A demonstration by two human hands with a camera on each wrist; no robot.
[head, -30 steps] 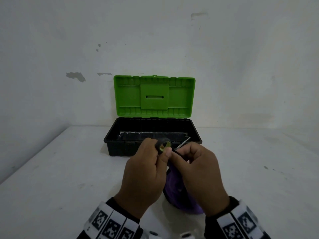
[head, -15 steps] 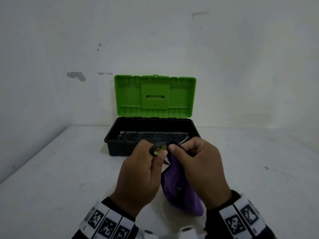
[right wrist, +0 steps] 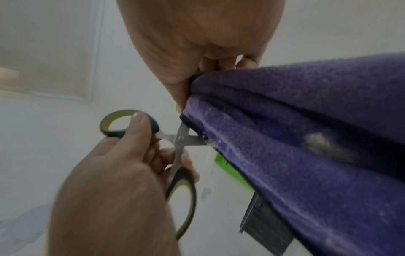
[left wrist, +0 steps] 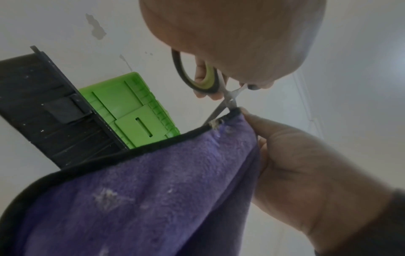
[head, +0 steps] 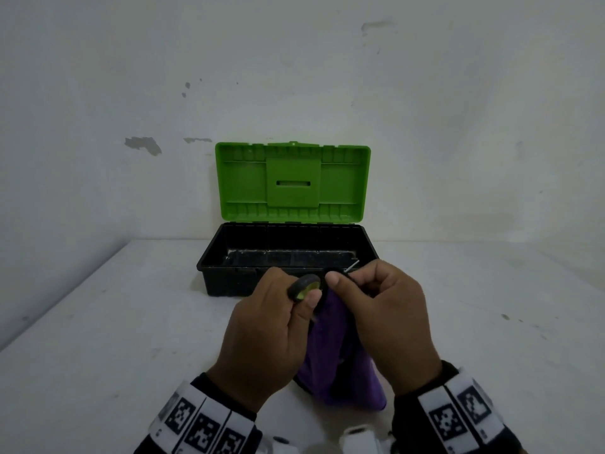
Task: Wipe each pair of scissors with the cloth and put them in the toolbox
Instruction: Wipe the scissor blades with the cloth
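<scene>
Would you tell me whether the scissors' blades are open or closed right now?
Open: the scissors show their two blades crossed at the pivot, spread apart, tips hidden in the purple cloth.

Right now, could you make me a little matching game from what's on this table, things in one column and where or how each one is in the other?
Things:
1. scissors
2. purple cloth
3. toolbox lid
4. toolbox base

States:
A. stands upright and open, bright green
B. sits on the table, black, behind the hands
C. held by a handle loop in the left hand, blades apart
D. hangs from the right hand, pinched against a blade

Pairs: 1-C, 2-D, 3-A, 4-B
</scene>
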